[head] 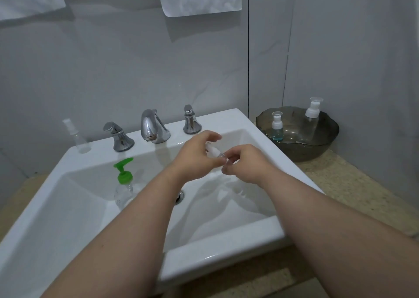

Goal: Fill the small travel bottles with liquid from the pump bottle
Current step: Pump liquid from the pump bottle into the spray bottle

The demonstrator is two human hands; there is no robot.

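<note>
Over the white sink (226, 120), both my hands hold a small clear travel bottle (215, 153) that lies tilted. My left hand (196, 154) grips its white top end; my right hand (243, 164) pinches its clear body end. A clear pump bottle with a green pump (123, 182) stands inside the basin at the left, partly behind my left forearm. Another small clear spray bottle (77, 136) stands on the sink's back left corner.
A chrome tap (152, 126) with two handles (118, 137) (191, 120) lines the sink's back edge. A dark glass bowl (317, 152) on the speckled counter at right holds two white-topped bottles, one with blue liquid (277, 128). The drain (180, 196) sits mid-basin.
</note>
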